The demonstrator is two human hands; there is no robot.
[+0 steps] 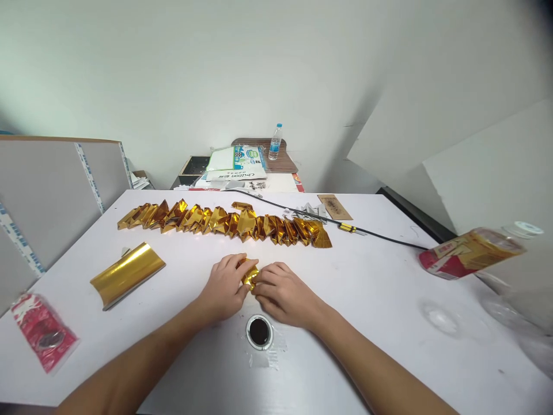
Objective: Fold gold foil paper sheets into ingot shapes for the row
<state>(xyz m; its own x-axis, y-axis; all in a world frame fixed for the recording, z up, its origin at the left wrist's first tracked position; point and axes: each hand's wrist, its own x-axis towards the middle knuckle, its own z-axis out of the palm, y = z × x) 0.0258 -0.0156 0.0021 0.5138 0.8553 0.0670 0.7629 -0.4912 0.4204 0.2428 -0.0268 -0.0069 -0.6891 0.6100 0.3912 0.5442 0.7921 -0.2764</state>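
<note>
**So, we're pinching one little bit of gold paper with both hands**

We're working right in the middle of the white table [207, 369], where our small piece of gold paper [249, 279] is sitting between our two hands, just beyond a dark round hole [260, 332] with a pale rim. With our left hand [225, 288] we're keeping thumb and fingers nearly closed, nipping the paper's left side. With our right hand [283, 293] we're bunching the bent fingers close together and gripping its right edge; that thumb is mostly hiding, so we can't tell exactly where it's pressing.

Past our hands, a long row of folded gold paper [218, 221] is stretching across the table. Off to the left, a stack of gold sheets [128, 274] is lying at a slant, and a red packet [44, 331] is resting nearer the edge. Over on the right, a bottle [477, 249] with a yellow and red label is standing near a black cable [389, 237].
</note>
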